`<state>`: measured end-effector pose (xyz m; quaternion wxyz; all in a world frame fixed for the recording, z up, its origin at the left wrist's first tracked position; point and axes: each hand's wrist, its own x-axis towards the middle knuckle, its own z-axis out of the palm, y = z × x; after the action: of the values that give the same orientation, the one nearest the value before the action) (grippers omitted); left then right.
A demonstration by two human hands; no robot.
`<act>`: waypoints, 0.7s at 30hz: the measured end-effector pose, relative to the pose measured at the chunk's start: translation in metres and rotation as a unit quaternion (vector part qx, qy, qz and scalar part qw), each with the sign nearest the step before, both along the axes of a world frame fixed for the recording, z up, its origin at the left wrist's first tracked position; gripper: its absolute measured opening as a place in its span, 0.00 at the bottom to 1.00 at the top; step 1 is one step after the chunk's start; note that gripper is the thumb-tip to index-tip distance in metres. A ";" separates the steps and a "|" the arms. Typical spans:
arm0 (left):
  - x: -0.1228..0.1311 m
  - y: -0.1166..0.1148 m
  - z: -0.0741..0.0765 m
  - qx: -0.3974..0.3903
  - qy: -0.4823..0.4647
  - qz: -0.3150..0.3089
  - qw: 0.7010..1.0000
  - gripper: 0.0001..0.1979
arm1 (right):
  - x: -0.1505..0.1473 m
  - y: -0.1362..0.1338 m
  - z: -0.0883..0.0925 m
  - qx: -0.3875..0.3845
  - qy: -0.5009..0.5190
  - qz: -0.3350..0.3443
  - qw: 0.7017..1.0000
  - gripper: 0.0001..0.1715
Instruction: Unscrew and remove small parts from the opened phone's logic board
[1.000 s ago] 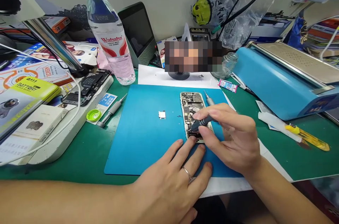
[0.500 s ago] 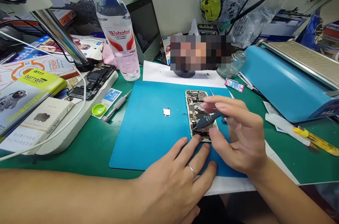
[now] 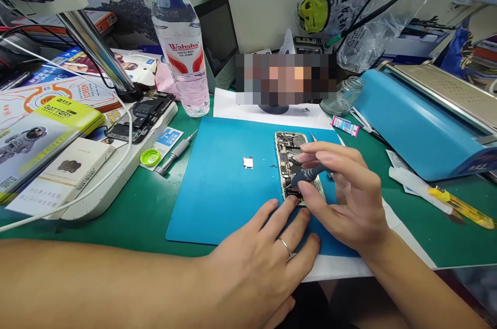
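An opened smartphone (image 3: 287, 163) lies on the blue mat (image 3: 209, 189), its inner parts exposed. My left hand (image 3: 267, 246), wearing a ring, is spread flat with fingers apart, fingertips at the phone's lower edge. Between the fingers of my right hand (image 3: 349, 194) is a small dark screwdriver (image 3: 310, 174). It is tilted, with its tip over the lower left part of the phone. A small silvery metal plate (image 3: 248, 162) rests on the mat, left of the phone. Part of the phone's right side is hidden behind my right hand.
A water bottle (image 3: 184, 54) stands behind the mat. To the left are a grey screwdriver (image 3: 177, 153), a green cap (image 3: 150, 157) and another opened phone (image 3: 143, 116) on a white box. A blue machine (image 3: 407, 122), brush (image 3: 423, 189) and yellow cutter (image 3: 462, 207) lie right.
The view has shifted slightly, so the scene sits a little further right. My right thumb has moved along the screwdriver handle, nearer its tip. My left hand stays at the phone's edge.
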<state>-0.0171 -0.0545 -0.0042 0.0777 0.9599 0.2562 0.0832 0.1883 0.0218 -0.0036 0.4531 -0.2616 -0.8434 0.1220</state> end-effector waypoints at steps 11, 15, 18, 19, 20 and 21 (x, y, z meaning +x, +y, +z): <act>-0.002 -0.002 0.003 -0.001 -0.004 -0.001 1.000 0.39 | -0.002 0.002 -0.001 -0.008 0.036 -0.015 0.999 0.47; -0.002 -0.002 0.001 0.000 -0.008 -0.001 1.000 0.39 | 0.000 0.001 -0.003 -0.026 0.056 -0.018 0.998 0.48; -0.003 -0.001 0.001 0.000 -0.009 0.001 1.000 0.40 | -0.001 0.000 -0.002 -0.016 0.036 -0.004 0.999 0.51; -0.003 -0.001 0.001 0.001 -0.009 0.001 1.000 0.40 | -0.002 0.000 -0.002 -0.007 0.027 -0.002 1.000 0.51; -0.003 -0.001 0.001 0.002 -0.010 0.001 1.000 0.40 | -0.002 0.000 -0.002 0.000 0.018 -0.005 1.000 0.52; -0.003 -0.001 0.001 0.004 -0.011 0.003 1.000 0.40 | -0.002 0.000 -0.002 0.004 0.012 -0.013 1.000 0.52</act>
<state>-0.0197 -0.0554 -0.0034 0.0768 0.9585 0.2575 0.0948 0.1863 0.0218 -0.0055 0.4657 -0.2697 -0.8348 0.1161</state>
